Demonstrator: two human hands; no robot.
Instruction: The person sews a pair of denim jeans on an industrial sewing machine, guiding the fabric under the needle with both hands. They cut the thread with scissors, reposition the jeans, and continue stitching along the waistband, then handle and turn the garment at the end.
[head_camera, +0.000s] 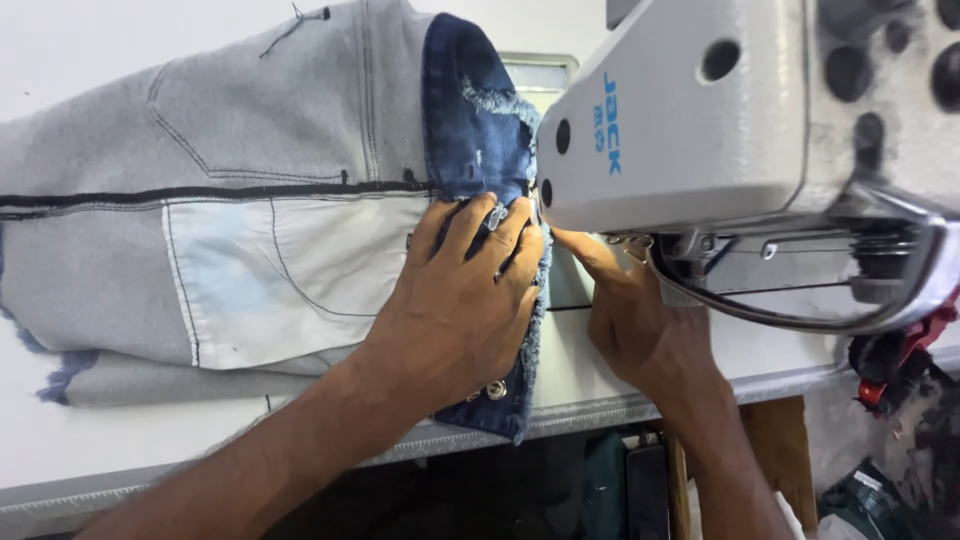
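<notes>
White bench (60, 440): left hand (455, 300) fingers flat on denim garment (250, 200), right hand (640, 320) fingers guiding its edge under sewing machine (720, 110); best fed slowly, taut

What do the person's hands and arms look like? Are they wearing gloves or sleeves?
No gloves and no sleeves show. Both forearms are bare right up to the picture's edge. The left hand and the right hand are bare too, with no watch or bracelet. A small shiny glint sits by one left finger, but I cannot tell if it is a ring.
</notes>
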